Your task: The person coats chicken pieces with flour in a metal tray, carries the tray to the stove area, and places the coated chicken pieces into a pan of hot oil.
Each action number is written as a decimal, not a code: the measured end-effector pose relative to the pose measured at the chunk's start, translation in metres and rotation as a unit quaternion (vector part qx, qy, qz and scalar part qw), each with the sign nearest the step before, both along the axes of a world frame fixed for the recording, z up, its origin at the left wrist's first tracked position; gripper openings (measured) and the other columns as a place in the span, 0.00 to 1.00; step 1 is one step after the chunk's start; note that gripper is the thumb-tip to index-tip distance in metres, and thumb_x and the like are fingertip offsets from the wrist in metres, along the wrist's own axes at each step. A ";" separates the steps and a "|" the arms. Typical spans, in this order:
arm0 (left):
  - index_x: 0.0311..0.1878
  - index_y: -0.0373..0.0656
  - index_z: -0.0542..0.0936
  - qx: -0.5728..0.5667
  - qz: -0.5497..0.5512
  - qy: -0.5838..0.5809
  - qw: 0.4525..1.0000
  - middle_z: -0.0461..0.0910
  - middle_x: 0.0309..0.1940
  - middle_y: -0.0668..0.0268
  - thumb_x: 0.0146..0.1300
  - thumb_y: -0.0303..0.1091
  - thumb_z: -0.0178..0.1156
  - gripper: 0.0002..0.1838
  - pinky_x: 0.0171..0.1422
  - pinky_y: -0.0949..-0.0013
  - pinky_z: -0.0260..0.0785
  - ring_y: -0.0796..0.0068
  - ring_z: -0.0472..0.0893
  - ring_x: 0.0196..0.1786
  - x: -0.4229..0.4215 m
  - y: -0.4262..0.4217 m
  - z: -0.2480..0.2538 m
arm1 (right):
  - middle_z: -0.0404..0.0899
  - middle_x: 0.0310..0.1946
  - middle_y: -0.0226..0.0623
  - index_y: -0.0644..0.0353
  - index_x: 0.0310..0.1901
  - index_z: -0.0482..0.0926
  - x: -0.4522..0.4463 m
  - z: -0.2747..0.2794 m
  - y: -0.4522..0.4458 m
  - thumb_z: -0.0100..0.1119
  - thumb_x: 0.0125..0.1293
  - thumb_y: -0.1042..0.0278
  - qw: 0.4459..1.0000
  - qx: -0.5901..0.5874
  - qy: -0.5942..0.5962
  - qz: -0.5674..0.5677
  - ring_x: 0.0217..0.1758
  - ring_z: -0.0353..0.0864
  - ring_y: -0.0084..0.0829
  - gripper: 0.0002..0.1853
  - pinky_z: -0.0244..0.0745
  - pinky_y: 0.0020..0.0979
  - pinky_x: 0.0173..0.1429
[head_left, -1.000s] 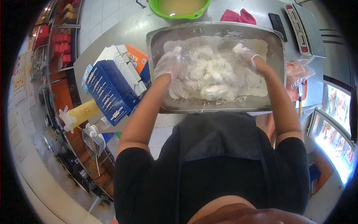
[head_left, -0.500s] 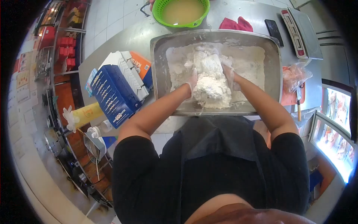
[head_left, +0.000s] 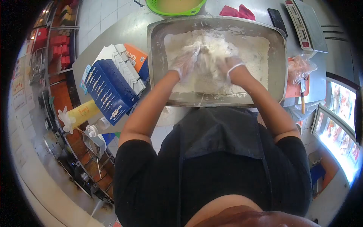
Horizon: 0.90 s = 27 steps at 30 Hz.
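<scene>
A large metal tray (head_left: 159, 90) holds a layer of white flour (head_left: 253, 68). Toward its far middle sits a flour-covered mass (head_left: 213, 47), blurred and too heavily coated to identify. My left hand (head_left: 185, 62), in a clear glove, is at the left side of that mass. On the right side, my gloved right hand (head_left: 231, 66) reaches in against it. Motion smears the fingers of both hands, and flour hides part of them, so their grip does not show.
Behind the tray are a green colander (head_left: 181, 9), a red cloth (head_left: 238, 12) and a phone (head_left: 278, 22). A scale (head_left: 308, 26), a bagged item (head_left: 300, 70) and a knife (head_left: 303, 100) lie right. Blue boxes (head_left: 109, 90) and a yellow piping bag (head_left: 81, 113) stand left.
The long heap of floured pieces between my hands has shifted to the tray's far middle and spread out. Both hands have moved fast and are blurred. The view has shifted slightly.
</scene>
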<state>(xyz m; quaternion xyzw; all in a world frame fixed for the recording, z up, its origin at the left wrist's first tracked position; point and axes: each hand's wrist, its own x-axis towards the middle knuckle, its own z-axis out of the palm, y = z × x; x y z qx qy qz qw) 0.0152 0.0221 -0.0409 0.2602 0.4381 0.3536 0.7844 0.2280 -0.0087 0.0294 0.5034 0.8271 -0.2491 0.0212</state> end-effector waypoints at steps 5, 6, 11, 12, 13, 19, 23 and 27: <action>0.60 0.41 0.70 -0.116 0.046 -0.157 0.980 0.77 0.52 0.59 0.72 0.41 0.39 0.21 0.58 0.57 0.71 0.60 0.77 0.56 -0.034 -0.010 0.044 | 0.78 0.29 0.51 0.62 0.40 0.77 0.035 -0.013 -0.001 0.46 0.61 0.65 0.982 0.028 -0.029 0.185 0.33 0.79 0.48 0.13 0.73 0.44 0.40; 0.60 0.42 0.70 -0.139 0.041 -0.166 0.976 0.77 0.52 0.59 0.72 0.42 0.38 0.21 0.58 0.56 0.72 0.60 0.77 0.56 -0.035 -0.016 0.043 | 0.79 0.30 0.50 0.62 0.42 0.77 0.053 -0.034 0.009 0.45 0.63 0.64 0.988 0.062 -0.085 0.111 0.33 0.80 0.46 0.14 0.73 0.43 0.40; 0.64 0.45 0.68 -0.266 -0.024 -0.067 0.961 0.75 0.57 0.59 0.71 0.55 0.34 0.29 0.59 0.51 0.71 0.59 0.76 0.58 -0.021 -0.050 -0.008 | 0.80 0.33 0.49 0.62 0.46 0.77 0.114 -0.120 0.032 0.42 0.68 0.61 0.843 -0.385 0.181 -0.330 0.35 0.80 0.44 0.17 0.73 0.42 0.42; 0.65 0.45 0.67 -0.269 -0.037 -0.053 0.961 0.74 0.58 0.58 0.70 0.58 0.33 0.32 0.60 0.51 0.70 0.59 0.75 0.58 -0.008 -0.054 0.000 | 0.80 0.34 0.49 0.63 0.46 0.77 0.102 -0.128 0.026 0.42 0.69 0.61 0.815 -0.409 0.224 -0.344 0.36 0.80 0.44 0.17 0.73 0.42 0.43; 0.65 0.46 0.66 -0.272 -0.050 -0.038 0.960 0.73 0.59 0.57 0.69 0.61 0.33 0.34 0.61 0.52 0.70 0.59 0.75 0.58 0.003 -0.055 0.004 | 0.80 0.34 0.49 0.63 0.46 0.77 0.084 -0.130 0.019 0.41 0.69 0.60 0.792 -0.424 0.264 -0.352 0.36 0.80 0.44 0.17 0.73 0.42 0.43; 0.67 0.44 0.64 -0.272 0.046 -0.084 0.957 0.71 0.61 0.59 0.67 0.66 0.24 0.40 0.63 0.55 0.69 0.60 0.73 0.62 0.039 -0.050 -0.021 | 0.80 0.37 0.49 0.63 0.49 0.76 0.000 -0.113 -0.014 0.40 0.71 0.58 0.804 -0.326 0.390 -0.308 0.39 0.80 0.45 0.19 0.72 0.42 0.45; 0.65 0.41 0.65 -0.019 0.012 0.001 1.000 0.73 0.58 0.57 0.71 0.59 0.27 0.35 0.62 0.59 0.69 0.60 0.75 0.58 0.027 -0.052 -0.007 | 0.80 0.40 0.50 0.63 0.50 0.76 0.028 -0.093 -0.016 0.41 0.71 0.58 0.965 -0.163 0.200 -0.043 0.41 0.80 0.47 0.20 0.72 0.43 0.47; 0.60 0.38 0.68 0.317 -0.431 0.663 0.524 0.78 0.45 0.48 0.66 0.38 0.44 0.22 0.51 0.55 0.73 0.51 0.80 0.48 -0.001 0.016 0.060 | 0.79 0.44 0.53 0.63 0.53 0.75 0.065 0.001 0.042 0.48 0.65 0.62 0.958 -0.150 -0.140 0.202 0.45 0.79 0.51 0.19 0.72 0.44 0.50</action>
